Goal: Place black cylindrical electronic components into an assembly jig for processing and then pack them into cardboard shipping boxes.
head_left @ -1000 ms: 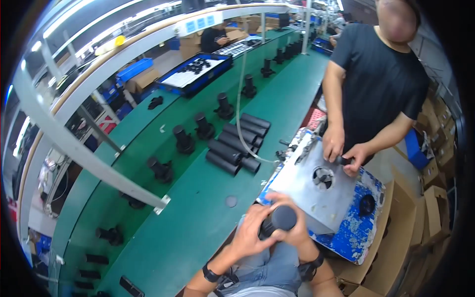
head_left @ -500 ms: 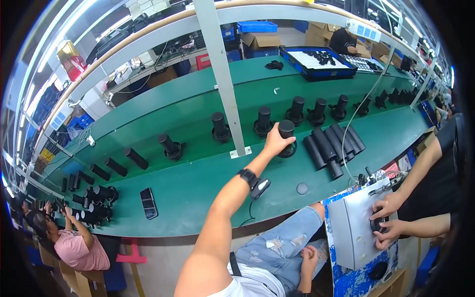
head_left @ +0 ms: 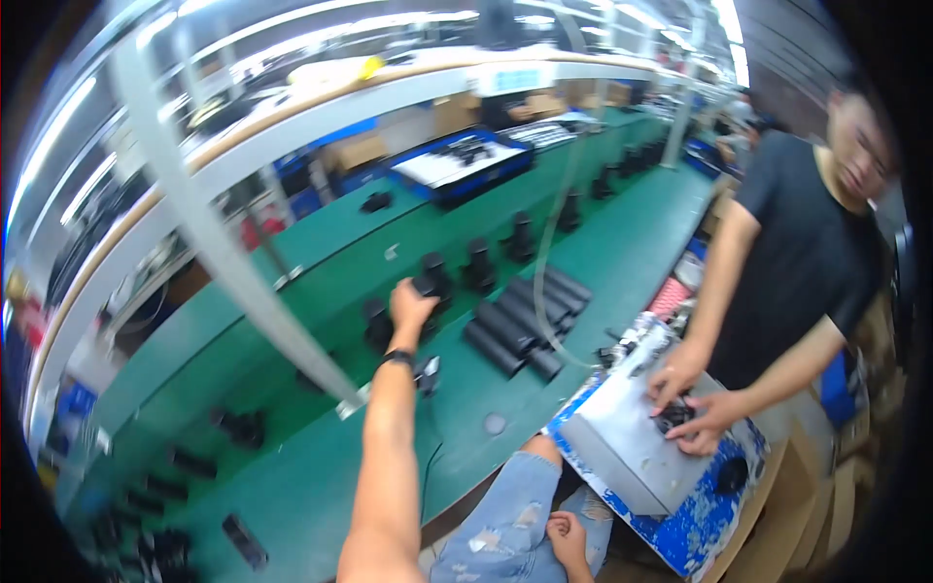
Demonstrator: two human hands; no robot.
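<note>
My left hand (head_left: 413,303), a black watch (head_left: 397,358) on its wrist, reaches over the green bench. Its fingers are closed on the top of a black cylinder (head_left: 425,286), blurred and partly hidden by the hand. Right behind it stands another black cylinder on a flanged base (head_left: 437,270), one of a row along the bench. Whether the two touch, I cannot tell. My right hand (head_left: 567,536) rests on my lap against the torn jeans (head_left: 496,534), fingers curled in, nothing visible in them.
Black tubes (head_left: 505,335) lie piled right of my left hand. A slanted metal post (head_left: 253,291) rises left of my arm. A phone (head_left: 244,541) and a grey disc (head_left: 495,424) lie on the bench. At right, a co-worker's hands (head_left: 695,413) work over a metal box (head_left: 622,447).
My view has swung to the right and blurred. My left hand has carried the black cylinder to the row of standing parts. My right hand stays on my lap.
</note>
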